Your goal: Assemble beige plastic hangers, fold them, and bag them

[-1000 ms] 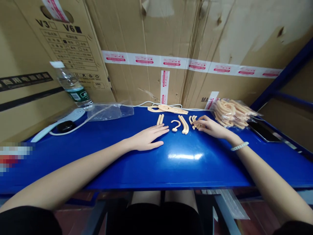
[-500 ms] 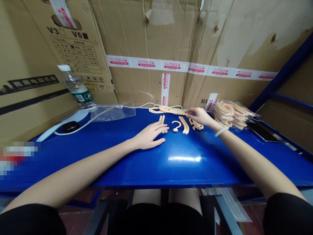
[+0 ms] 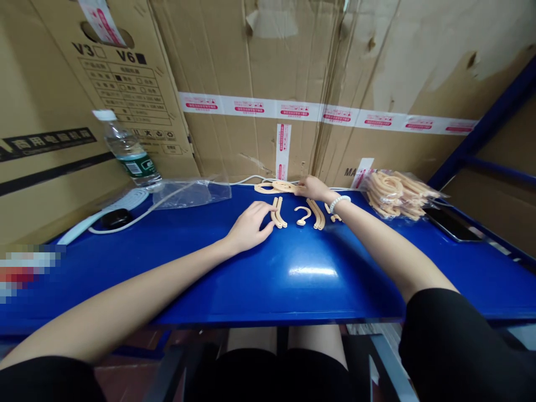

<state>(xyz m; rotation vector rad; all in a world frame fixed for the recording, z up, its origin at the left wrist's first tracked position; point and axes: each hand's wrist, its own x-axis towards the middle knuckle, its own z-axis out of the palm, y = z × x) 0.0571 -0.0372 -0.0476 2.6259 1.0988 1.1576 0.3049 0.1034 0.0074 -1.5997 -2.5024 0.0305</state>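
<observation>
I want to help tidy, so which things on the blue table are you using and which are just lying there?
In use: left hand on the pair of curved pieces; right hand on the back pile; hook piece; full bag.
Lying about: water bottle; phone; empty bag; white cable.

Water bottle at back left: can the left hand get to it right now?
Probably yes: only a flat clear bag and a white cable lie between the left hand and the water bottle.

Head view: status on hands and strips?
Left hand fingertips on paired strips. Right hand on back pile, grip unclear. Hook piece lies between, untouched.
</observation>
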